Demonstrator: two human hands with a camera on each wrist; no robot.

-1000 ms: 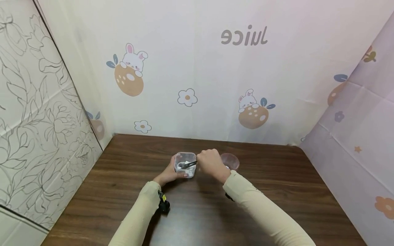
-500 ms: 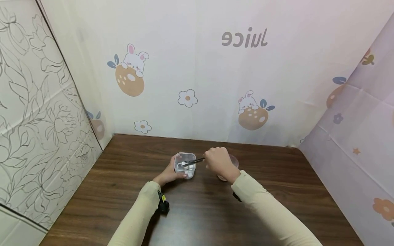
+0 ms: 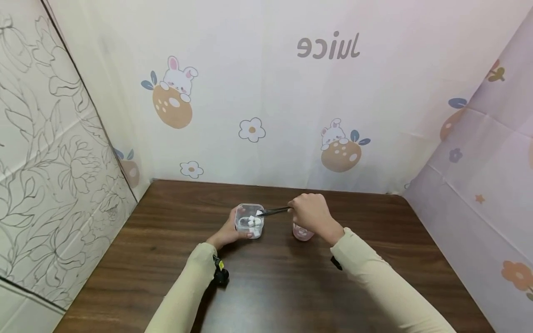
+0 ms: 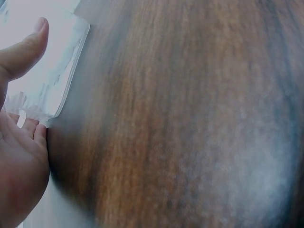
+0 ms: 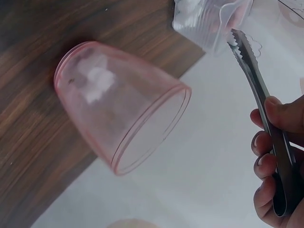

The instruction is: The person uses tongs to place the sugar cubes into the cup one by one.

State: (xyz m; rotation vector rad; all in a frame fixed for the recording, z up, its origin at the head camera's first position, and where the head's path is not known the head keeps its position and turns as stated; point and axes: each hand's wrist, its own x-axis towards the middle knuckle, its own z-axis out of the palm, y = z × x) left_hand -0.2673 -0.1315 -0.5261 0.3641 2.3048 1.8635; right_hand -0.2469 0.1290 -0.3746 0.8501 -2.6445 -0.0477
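My left hand [image 3: 226,232] holds a clear square plastic container [image 3: 250,205], thumb on the near side. Several white cubes [image 3: 255,222] lie inside it. With my right hand [image 3: 311,213] I grip small metal tongs [image 5: 259,85], their serrated tips pointing left at the container's right rim. A white cube [image 3: 259,212] shows at the tips in the head view. Below my right hand stands a pink see-through cup [image 5: 128,109], partly hidden by that hand in the head view; the right wrist view shows white pieces [image 5: 99,80] at its bottom.
The dark wooden table [image 3: 266,286] meets a printed curtain [image 3: 283,101] at its back edge. A black wrist camera [image 3: 221,276] sits under my left wrist. The cup stands a short way right of the container.
My right hand has moved right and slightly up, drawing the tongs from inside the container to its rim, a white cube at their tips. My left hand and the container stay almost in place.
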